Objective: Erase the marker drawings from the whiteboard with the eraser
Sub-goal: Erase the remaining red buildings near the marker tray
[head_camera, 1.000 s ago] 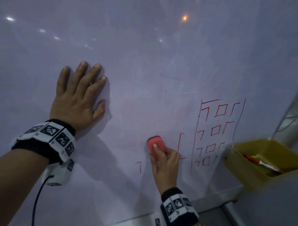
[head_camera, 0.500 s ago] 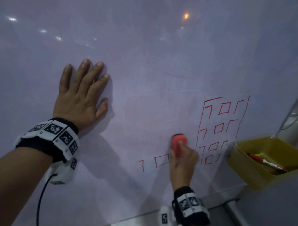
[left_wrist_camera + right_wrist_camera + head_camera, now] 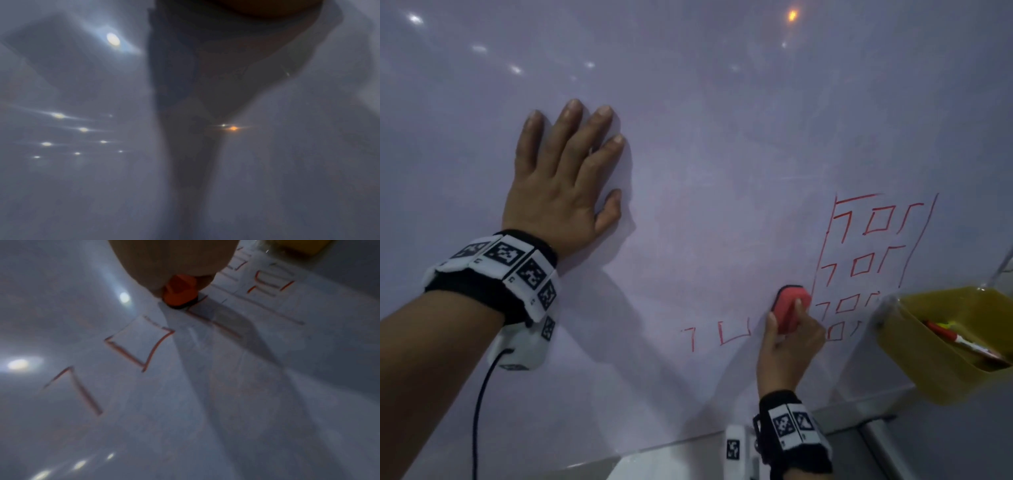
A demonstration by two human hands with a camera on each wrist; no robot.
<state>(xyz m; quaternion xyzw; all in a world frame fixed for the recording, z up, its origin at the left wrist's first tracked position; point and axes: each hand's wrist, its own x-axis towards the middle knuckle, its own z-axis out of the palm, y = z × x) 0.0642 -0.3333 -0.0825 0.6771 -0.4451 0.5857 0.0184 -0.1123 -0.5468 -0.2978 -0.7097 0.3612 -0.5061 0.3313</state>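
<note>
The whiteboard (image 3: 705, 137) fills the head view. Red marker drawings remain low on the right: a tall grid of small shapes (image 3: 869, 260) and two loose marks (image 3: 719, 334) to its left, which also show as red marks (image 3: 139, 345) in the right wrist view. My right hand (image 3: 789, 339) grips a red eraser (image 3: 789, 310) and presses it on the board just left of the grid's lower edge; in the right wrist view the eraser (image 3: 180, 290) shows under my palm. My left hand (image 3: 565, 178) lies flat on the board at upper left, fingers straight. The left wrist view is blurred.
A yellow bin (image 3: 945, 346) holding markers (image 3: 962, 339) hangs at the board's lower right, close to the grid. The board's bottom frame (image 3: 842, 421) runs below my right wrist. A black cable (image 3: 477, 411) hangs from my left wrist.
My right hand has slid the eraser to the right, from the loose marks to the grid's left edge. The top line of the loose square is wiped away. My left hand stays flat.
</note>
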